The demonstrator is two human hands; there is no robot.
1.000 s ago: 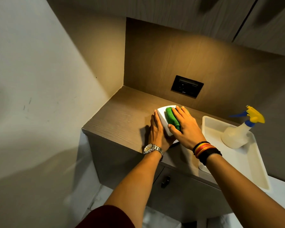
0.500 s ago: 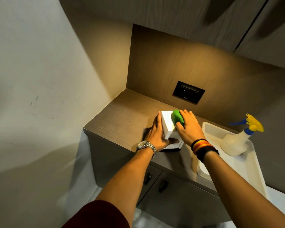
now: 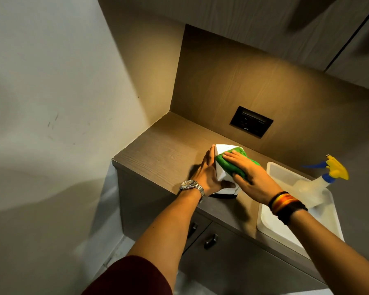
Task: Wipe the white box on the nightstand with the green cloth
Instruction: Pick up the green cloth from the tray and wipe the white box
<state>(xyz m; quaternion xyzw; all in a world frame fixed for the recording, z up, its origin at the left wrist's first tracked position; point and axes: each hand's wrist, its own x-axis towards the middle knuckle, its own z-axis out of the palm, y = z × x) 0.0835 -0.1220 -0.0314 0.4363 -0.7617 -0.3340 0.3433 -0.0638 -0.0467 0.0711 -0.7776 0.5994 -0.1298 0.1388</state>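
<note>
The white box [image 3: 223, 150] stands on the wooden nightstand top [image 3: 164, 154], tilted up on its near edge. My left hand [image 3: 207, 173], with a metal watch at the wrist, grips the box's left side and near corner. My right hand [image 3: 248, 173] presses the green cloth [image 3: 224, 163] flat against the box's upper right face, fingers spread over it. Most of the box's right side is hidden under the cloth and hand.
A white tray [image 3: 271, 224] sits right of the box, holding a spray bottle [image 3: 311, 188] with a yellow and blue trigger. A dark wall socket [image 3: 251, 121] is on the back panel. Cabinet doors with dark handles [image 3: 210, 241] lie below; a wall closes the left.
The right hand has slid the green cloth from the box's far end toward me and to the left, across its face. The left hand keeps its hold; the box is tilted further.
</note>
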